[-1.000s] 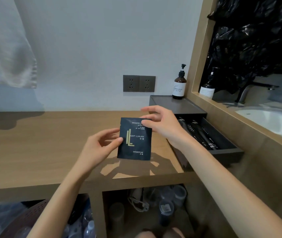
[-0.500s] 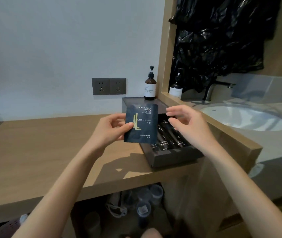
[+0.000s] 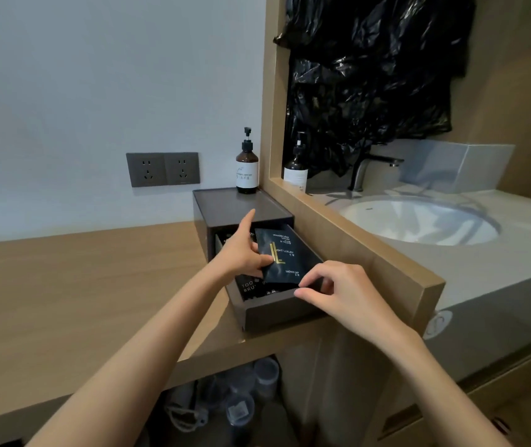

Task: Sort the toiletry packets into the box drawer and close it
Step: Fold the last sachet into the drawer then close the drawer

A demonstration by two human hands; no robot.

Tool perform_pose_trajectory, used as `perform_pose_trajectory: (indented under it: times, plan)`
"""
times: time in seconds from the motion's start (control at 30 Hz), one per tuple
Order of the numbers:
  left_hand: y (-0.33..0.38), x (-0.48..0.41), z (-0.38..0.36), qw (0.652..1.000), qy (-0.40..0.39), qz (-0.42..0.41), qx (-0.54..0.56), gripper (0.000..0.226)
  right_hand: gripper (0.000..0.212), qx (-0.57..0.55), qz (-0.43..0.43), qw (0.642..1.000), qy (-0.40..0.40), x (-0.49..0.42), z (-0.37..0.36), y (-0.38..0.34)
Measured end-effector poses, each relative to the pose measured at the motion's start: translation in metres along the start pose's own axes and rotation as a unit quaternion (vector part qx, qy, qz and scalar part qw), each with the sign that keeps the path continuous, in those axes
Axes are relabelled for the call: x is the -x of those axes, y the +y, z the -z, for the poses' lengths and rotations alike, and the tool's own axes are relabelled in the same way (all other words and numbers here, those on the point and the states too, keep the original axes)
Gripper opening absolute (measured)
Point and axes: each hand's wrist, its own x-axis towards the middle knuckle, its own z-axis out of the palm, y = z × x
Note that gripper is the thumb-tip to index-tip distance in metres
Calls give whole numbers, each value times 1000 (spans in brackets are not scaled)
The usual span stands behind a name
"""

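The left grip (image 3: 241, 253) pinches one edge of the shower-cap packet (image 3: 281, 256), the right grip (image 3: 344, 295) its near corner. Under both grips, the open drawer (image 3: 277, 314) holds dark packets (image 3: 248, 287) on the worktop (image 3: 96, 285).

Dark shower-cap packet (image 3: 285, 256) tilted over open box drawer (image 3: 277, 309)

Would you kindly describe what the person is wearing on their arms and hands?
Nothing worn shows. The left forearm and right forearm are bare to the frame's edge, with no sleeves or cuffs. The left grip and right grip, both bare hands, show no gloves, rings, watch or bracelet.
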Motion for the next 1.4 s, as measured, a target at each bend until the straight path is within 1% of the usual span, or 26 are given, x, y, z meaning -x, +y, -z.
perform_pose_trajectory:
  times: [0.03, 0.13, 0.2, 0.27, 0.4, 0.5, 0.6, 0.67, 0.87, 1.0, 1.1, 1.2, 1.3, 1.4]
  plan:
    - [-1, -3, -5, 1000, -10, -1, -13, 93, 12, -2, 1, 1000, -4, 1, 1, 1]
    - [-6, -9, -14, 996, -47, -12, -77, 67, 14, 9, 10, 1000, -5, 2, 1, 4]
    - [-7, -10, -18, 990, -69, -29, -119, 56, 16, 14, 13, 1000, 2, 3, 1, 6]
    - [-5, -8, -19, 978, -85, -52, -181, 54, 17, 22, 14, 1000, 6, 3, 1, 7]
    - [-6, -9, -13, 926, -64, -107, -356, 62, 17, 35, 11, 999, 9, 2, 4, 9]
    - [-8, -8, -6, 901, -54, -124, -412, 65, 16, 42, 13, 999, 5, 3, 7, 9]
    - [-10, -7, -5, 880, -71, -126, -453, 67, 16, 48, 14, 999, 5, 3, 7, 8]
    - [-10, -9, -7, 880, -82, -114, -455, 69, 16, 50, 12, 999, 5, 3, 7, 7]
    - [-10, -10, -14, 890, -75, -100, -438, 69, 17, 52, 16, 998, 13, 6, 4, 7]
    - [-15, -7, -10, 906, -68, -117, -400, 63, 15, 51, 30, 998, 29, 12, -1, 7]
    - [-21, 6, -1, 925, -15, -154, -346, 48, 13, 51, 54, 995, 62, 21, -6, 6]
    - [-20, 35, 6, 927, 50, -201, -313, 41, 11, 61, 66, 989, 116, 32, -12, 5]
    - [-20, 75, 10, 926, 80, -232, -288, 50, 13, 70, 80, 982, 159, 47, -26, 7]
    - [-32, 99, 8, 916, 99, -247, -300, 56, 20, 57, 75, 978, 187, 64, -49, 12]
